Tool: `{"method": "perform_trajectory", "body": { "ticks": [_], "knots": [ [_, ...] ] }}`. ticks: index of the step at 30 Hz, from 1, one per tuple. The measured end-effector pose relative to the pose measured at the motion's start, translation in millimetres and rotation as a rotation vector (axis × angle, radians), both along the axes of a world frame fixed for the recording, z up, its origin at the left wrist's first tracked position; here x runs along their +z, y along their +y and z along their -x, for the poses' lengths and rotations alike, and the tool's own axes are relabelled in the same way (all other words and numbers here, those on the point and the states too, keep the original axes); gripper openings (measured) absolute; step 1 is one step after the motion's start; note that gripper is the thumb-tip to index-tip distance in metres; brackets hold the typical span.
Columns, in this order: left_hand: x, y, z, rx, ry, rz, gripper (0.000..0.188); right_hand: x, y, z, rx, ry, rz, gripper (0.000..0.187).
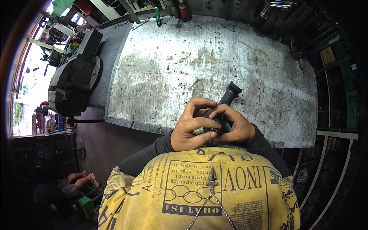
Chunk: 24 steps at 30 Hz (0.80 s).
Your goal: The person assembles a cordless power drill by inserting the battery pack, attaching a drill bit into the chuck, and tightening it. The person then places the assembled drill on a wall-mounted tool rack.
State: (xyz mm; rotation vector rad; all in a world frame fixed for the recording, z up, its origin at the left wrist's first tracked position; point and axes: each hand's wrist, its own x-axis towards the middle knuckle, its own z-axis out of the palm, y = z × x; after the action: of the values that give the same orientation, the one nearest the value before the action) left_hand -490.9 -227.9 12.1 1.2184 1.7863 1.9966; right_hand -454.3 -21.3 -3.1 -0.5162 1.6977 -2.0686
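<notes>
Close in front of my body, at the near edge of the workbench (161, 76), both hands meet around a black tube-shaped thing (229, 96). Its far end flares out and points away from me over the bench. My left hand (193, 123) curls its fingers and thumb about the near end, where a small round opening with a metallic glint shows. From the other side my right hand (234, 124) closes on the same end, its fingers bent over the top. The fingers hide most of that near part, so its exact kind cannot be made out.
A large dark bench vise (71, 82) stands at the left. A thin yellow stick (193, 84) lies mid-bench; a green-handled tool (158, 17) is at the far edge. Wrenches (278, 5) hang at the back right. Another person (73, 184) is low at the left.
</notes>
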Motion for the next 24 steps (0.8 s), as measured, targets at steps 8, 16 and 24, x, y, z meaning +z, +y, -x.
{"method": "perform_trajectory", "body": {
  "ticks": [8,16,24],
  "knots": [
    [-1.0,1.2,0.8,-0.008,-0.016,-0.026,0.017,-4.5,5.1,9.2,0.005,0.231,-0.047,0.054],
    [0.4,-0.2,0.7,-0.001,0.004,0.005,0.016,-3.7,2.7,6.2,-0.009,0.166,-0.026,0.051],
    [-13.4,-4.9,4.6,-0.028,0.020,0.092,0.087,-7.5,4.5,5.4,-0.004,0.146,-0.055,0.053]
  ]
}}
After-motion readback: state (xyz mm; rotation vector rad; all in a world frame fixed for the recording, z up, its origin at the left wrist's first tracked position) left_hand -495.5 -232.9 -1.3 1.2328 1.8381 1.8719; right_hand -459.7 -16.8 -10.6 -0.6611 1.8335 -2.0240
